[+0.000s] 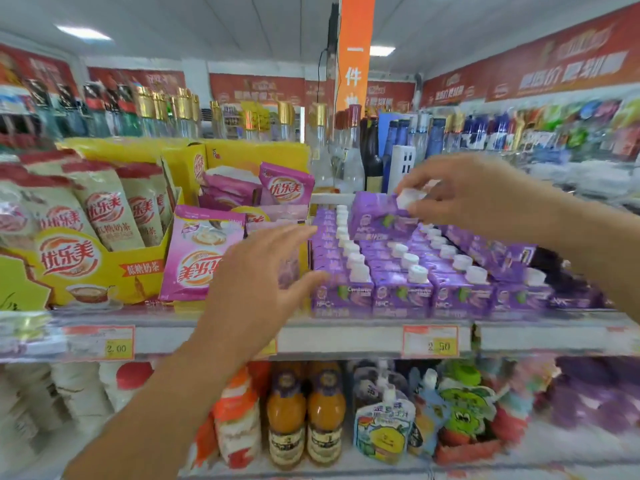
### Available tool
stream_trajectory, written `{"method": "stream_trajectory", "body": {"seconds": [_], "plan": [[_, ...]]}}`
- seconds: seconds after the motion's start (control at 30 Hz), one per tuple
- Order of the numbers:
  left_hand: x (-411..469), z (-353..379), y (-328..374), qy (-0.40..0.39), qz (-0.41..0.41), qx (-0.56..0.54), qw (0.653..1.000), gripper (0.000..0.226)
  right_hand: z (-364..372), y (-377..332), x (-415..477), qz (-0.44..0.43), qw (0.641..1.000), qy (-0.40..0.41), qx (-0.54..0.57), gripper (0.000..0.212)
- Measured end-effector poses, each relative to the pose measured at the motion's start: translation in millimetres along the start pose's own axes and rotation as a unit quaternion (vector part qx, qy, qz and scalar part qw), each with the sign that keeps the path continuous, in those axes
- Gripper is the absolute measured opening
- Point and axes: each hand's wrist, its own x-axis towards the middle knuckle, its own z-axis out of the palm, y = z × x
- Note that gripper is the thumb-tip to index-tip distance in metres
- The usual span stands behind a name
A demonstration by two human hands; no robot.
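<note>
Where the shelf carries a block of purple cartons [401,292], taken here as the landmark, the scene reads from left to right. Far left of the block stands a yellow display box [86,271] of milk-tea sachets, and a pink sachet [197,258] leans between that box and the block. The left hand [256,289], fingers straight and spread and holding nothing, hovers at the block's left edge. Whether it touches the front-left carton cannot be confirmed. Above the block's rear middle hangs the lifted carton [375,213], tilted, its long axis running from the body at lower left to the white cap at upper right. The right hand [478,195], above the block's right rear, pinches that cap between thumb and fingertips. The lifted carton thus lies up and to the right of the left hand and is borne by the right hand alone. Seating it in the rows would probably be a downward move led by the right.
</note>
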Motion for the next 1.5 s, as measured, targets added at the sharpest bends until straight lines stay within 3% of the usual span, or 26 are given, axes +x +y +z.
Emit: {"method": "stream_trajectory", "body": {"seconds": [0.3,0.5,0.63,0.77,1.1,1.5], "plan": [[3,11,-33,-0.038,0.023,0.029,0.999,0.052,42,63,127,0.07,0.99,-0.033,-0.119,0.024],[5,19,-37,-0.036,0.048,0.072,0.996,0.036,74,95,157,0.114,0.986,-0.03,-0.115,0.027],[3,21,-40,-0.028,0.051,0.077,0.995,0.029,91,106,169,0.135,0.982,-0.07,-0.112,0.026],[4,22,-40,-0.037,0.045,0.076,0.995,0.032,97,113,175,0.171,0.978,-0.112,-0.041,0.024],[2,24,-42,-0.035,0.04,0.077,0.996,0.032,100,114,176,0.142,0.97,-0.18,-0.077,0.031],[4,22,-43,-0.024,0.051,0.069,0.996,0.038,19,49,113,0.041,0.989,-0.126,-0.063,0.026]]}}
